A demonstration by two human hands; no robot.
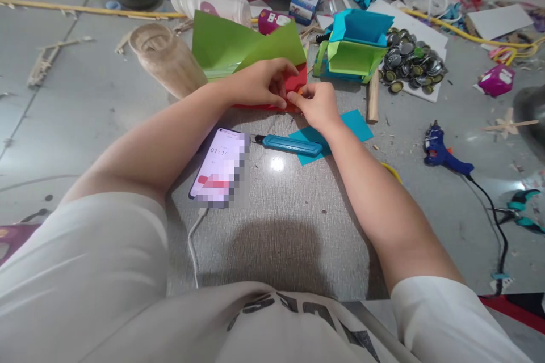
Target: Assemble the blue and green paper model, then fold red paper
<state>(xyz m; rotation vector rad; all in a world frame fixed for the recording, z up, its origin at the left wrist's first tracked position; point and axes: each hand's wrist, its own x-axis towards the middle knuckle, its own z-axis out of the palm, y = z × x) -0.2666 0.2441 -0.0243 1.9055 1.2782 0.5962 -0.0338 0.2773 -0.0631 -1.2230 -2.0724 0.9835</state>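
My left hand (261, 84) lies over a red sheet (301, 78), its fingers bent and apart, with nothing seen between them. Close to its right, my right hand (318, 103) pinches a small orange piece (301, 91) at the red sheet's right part. A green sheet (238, 45) stands behind the left hand, partly covering what is beyond. Below the hands lie a blue utility knife (292, 146) and a blue paper piece (357, 125), which the right wrist partly covers. A phone (221, 164) with a cable rests nearer to me, at the left.
A wooden cup (166, 59) stands near my left forearm. Behind the right hand are a blue-green paper box (355, 48), a wooden stick (373, 99) and a pile of bottle caps (411, 62). Farther right lie a glue gun (445, 153) and pliers (525, 210).
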